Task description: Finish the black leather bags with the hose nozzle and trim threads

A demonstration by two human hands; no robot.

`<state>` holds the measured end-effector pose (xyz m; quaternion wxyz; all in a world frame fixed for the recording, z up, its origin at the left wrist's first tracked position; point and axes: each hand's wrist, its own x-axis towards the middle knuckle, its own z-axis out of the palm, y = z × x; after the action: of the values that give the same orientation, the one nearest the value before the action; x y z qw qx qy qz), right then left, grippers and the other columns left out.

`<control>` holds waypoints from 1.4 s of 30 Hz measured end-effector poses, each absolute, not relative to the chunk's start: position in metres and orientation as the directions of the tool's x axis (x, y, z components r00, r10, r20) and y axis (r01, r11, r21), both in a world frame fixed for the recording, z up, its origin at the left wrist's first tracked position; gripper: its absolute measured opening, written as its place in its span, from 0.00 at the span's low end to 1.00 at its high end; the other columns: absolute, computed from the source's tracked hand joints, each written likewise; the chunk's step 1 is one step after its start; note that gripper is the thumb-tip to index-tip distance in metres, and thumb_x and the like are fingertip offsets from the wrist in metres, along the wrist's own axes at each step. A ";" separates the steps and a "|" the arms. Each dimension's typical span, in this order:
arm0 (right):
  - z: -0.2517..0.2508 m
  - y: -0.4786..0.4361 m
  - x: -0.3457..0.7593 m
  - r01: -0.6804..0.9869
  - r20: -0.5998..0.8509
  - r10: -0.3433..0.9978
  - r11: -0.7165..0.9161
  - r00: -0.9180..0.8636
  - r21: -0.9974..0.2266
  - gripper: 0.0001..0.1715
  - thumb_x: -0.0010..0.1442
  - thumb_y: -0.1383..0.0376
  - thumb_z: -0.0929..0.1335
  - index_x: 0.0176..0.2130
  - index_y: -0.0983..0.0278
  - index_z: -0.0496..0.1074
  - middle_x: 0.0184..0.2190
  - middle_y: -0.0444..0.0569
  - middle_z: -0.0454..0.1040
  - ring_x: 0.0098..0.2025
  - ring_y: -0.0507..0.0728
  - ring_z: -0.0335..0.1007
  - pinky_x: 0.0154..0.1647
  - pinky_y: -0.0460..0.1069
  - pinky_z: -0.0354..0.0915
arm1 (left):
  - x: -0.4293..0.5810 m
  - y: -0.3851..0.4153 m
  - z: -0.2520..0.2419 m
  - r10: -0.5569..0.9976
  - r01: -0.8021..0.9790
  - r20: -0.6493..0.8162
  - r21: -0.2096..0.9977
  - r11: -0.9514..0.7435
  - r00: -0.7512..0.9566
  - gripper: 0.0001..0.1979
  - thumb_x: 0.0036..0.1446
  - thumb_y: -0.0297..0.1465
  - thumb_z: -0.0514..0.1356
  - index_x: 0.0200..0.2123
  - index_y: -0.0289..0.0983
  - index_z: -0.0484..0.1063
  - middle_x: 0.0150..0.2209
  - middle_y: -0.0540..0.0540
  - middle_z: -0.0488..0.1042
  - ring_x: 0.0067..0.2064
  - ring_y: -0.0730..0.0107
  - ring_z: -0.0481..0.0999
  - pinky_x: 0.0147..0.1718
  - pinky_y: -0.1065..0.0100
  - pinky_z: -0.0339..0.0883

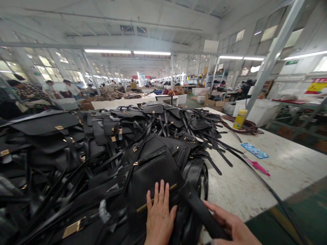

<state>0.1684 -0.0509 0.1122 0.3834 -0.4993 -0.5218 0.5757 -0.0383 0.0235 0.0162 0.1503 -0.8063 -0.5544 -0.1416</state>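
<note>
My left hand [160, 216] lies flat with its fingers spread on a black handbag [150, 177] with gold trim. At the lower right, my right hand [231, 221] grips a wide black strap [201, 211], which runs up to the bag's right side. Part of that hand's grip is hidden behind the strap and the frame's lower edge. Around both hands spreads a large heap of black bags [48, 122] with gold clasps and loose straps. Crumpled clear wrapping [104, 211] shows beside the left hand.
On the white table [286, 163] are a yellow bottle [240, 119], coiled brown straps [251, 128], a blue printed card [254, 150] and a pink tool [259, 167]. A dark cord [270, 190] crosses the table's right side. A metal post [276, 58] stands beyond. Several people work farther back.
</note>
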 end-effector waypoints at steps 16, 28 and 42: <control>0.153 -0.001 0.138 0.036 0.018 0.993 0.023 -0.120 -0.999 0.36 0.48 0.73 0.65 0.56 0.65 0.55 0.41 0.49 0.73 0.32 0.54 0.70 0.32 0.48 0.68 | -0.059 0.004 -0.006 0.767 0.839 0.389 -0.027 -0.544 0.510 0.41 0.44 0.55 0.51 0.59 0.44 0.49 0.57 0.47 0.59 0.54 0.53 0.60 0.48 0.57 0.53; 0.124 0.075 0.101 0.110 -0.054 0.980 -0.034 -0.189 -0.993 0.38 0.43 0.69 0.68 0.54 0.64 0.57 0.21 0.38 0.68 0.14 0.50 0.63 0.10 0.43 0.60 | -0.039 -0.006 -0.022 0.874 0.923 0.423 0.181 -0.340 0.239 0.34 0.34 0.56 0.58 0.46 0.51 0.67 0.56 0.44 0.60 0.48 0.49 0.65 0.44 0.50 0.52; 0.130 0.066 0.117 0.183 -0.156 0.966 -0.118 -0.208 -0.976 0.39 0.44 0.65 0.68 0.54 0.67 0.54 0.19 0.37 0.66 0.14 0.52 0.63 0.10 0.45 0.62 | -0.048 -0.011 -0.019 0.827 0.880 0.433 0.141 -0.454 0.358 0.33 0.42 0.56 0.53 0.50 0.48 0.61 0.59 0.43 0.54 0.47 0.52 0.67 0.41 0.52 0.58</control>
<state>0.1166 0.0663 0.1297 0.3610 -0.5154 -0.5574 0.5417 -0.0482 -0.0105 -0.0190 0.0579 -0.8219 -0.5193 -0.2269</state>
